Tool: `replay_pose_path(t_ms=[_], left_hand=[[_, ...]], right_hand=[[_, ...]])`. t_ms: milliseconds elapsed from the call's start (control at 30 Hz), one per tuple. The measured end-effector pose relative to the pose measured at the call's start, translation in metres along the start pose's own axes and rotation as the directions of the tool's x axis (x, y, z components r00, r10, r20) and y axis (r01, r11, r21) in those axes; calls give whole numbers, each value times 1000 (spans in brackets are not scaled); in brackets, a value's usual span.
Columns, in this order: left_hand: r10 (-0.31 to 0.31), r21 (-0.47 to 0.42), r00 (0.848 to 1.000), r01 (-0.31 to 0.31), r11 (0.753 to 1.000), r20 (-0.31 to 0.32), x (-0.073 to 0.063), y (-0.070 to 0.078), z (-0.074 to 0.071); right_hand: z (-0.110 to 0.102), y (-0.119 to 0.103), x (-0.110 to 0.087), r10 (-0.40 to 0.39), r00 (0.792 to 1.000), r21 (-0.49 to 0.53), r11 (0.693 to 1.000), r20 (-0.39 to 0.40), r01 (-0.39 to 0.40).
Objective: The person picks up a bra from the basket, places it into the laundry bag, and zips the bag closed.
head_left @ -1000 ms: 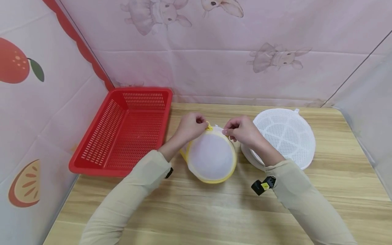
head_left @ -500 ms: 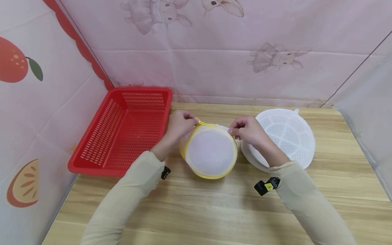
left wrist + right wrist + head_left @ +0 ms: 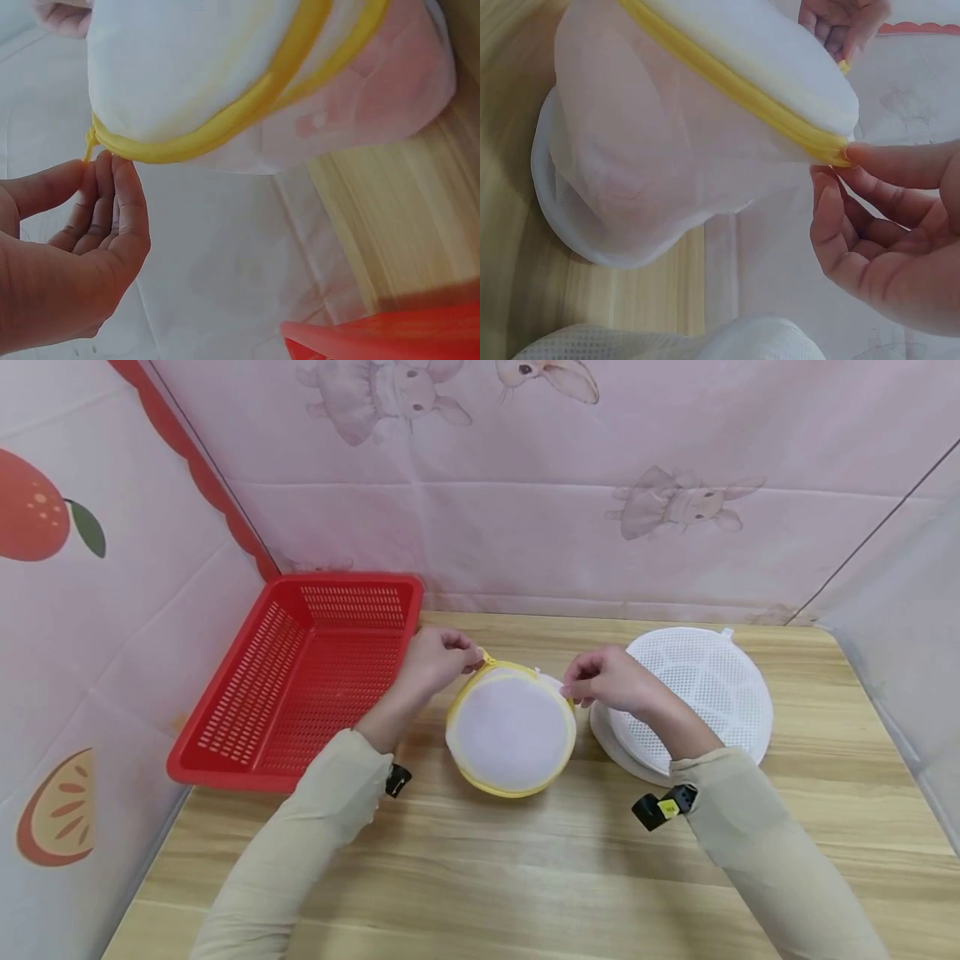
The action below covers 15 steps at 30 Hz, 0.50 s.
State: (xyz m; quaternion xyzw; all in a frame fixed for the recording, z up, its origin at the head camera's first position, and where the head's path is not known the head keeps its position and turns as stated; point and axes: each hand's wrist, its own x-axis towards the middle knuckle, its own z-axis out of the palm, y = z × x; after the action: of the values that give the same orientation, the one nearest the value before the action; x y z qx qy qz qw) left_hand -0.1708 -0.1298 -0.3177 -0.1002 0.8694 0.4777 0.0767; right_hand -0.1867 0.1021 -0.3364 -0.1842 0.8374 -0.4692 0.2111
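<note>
A round white mesh laundry bag (image 3: 513, 732) with yellow zipper trim stands upright on the wooden table, its flat lid facing up in the head view. Something pinkish shows faintly through its side (image 3: 622, 150). At the lid's upper left, my left hand (image 3: 437, 660) pinches the yellow zipper pull (image 3: 90, 139) between thumb and fingertips. Across from it, my right hand (image 3: 611, 678) pinches the yellow zipper edge (image 3: 829, 148), thumb on top and fingers beneath. In the right wrist view the zipper band runs along the rim up to those fingertips.
A red slotted plastic basket (image 3: 294, 685) stands to the left, near the patterned wall covering. On the right, partly behind my right forearm, lies a round white mesh item (image 3: 701, 693) with a small tab at its edge. Wood-grain table (image 3: 495, 885) spreads in front.
My left hand has moved left with the zipper pull, from the top of the lid to its upper left. My right hand has shifted slightly right, still at the rim.
</note>
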Motion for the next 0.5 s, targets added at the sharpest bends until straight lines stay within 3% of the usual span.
replay_pose_path(t_ms=[500], left_hand=[[134, 109, 991, -136, 985, 26, -4, 12, 19]], right_hand=[[15, -18, 17, -94, 994, -144, 986, -58, 85]])
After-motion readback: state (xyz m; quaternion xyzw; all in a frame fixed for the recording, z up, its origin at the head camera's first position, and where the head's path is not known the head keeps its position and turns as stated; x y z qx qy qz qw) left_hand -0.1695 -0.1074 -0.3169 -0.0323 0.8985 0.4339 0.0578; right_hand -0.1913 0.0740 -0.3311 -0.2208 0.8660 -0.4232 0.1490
